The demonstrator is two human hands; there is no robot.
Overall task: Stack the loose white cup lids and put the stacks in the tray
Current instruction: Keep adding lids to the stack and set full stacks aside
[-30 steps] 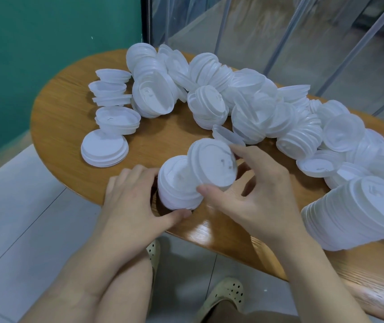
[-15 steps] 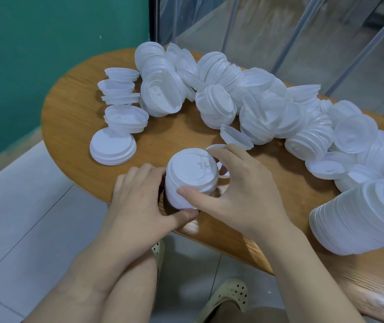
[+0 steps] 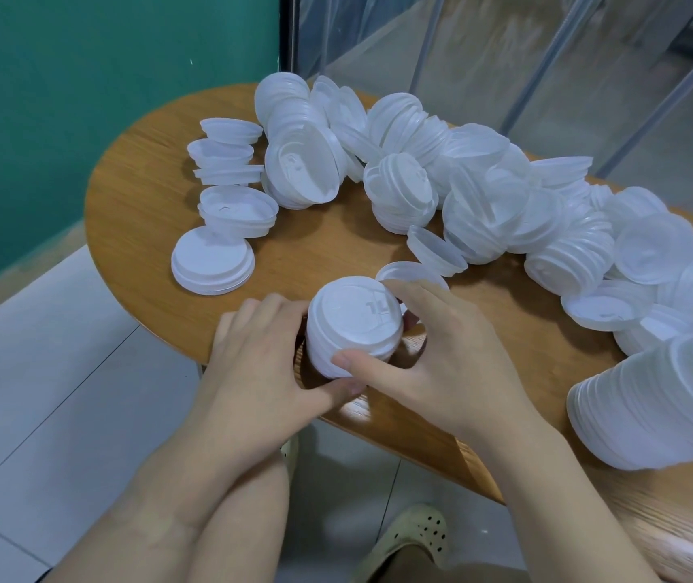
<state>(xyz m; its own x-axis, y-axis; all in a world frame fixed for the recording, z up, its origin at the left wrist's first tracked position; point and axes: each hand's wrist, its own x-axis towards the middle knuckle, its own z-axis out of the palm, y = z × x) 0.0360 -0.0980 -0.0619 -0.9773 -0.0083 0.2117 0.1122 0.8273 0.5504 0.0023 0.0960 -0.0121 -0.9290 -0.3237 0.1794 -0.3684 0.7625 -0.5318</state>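
I have both hands round the short stack of lids [image 3: 353, 326], which stands at the near edge of the wooden worktop [image 3: 134, 204]. My left hand [image 3: 265, 372] cups its left side, fingers curled against it, thumb under the front. My right hand [image 3: 445, 355] holds its right side, thumb on the front. Behind the stack lies the loose heap of lids [image 3: 483, 195]; well to its right, a long leaning stack [image 3: 664, 397].

Rounded wooden tabletop [image 3: 138, 212]: loose white lids [image 3: 504, 204] heaped across far side, short stacks [image 3: 212, 263] left, long stack [image 3: 652, 401] right.
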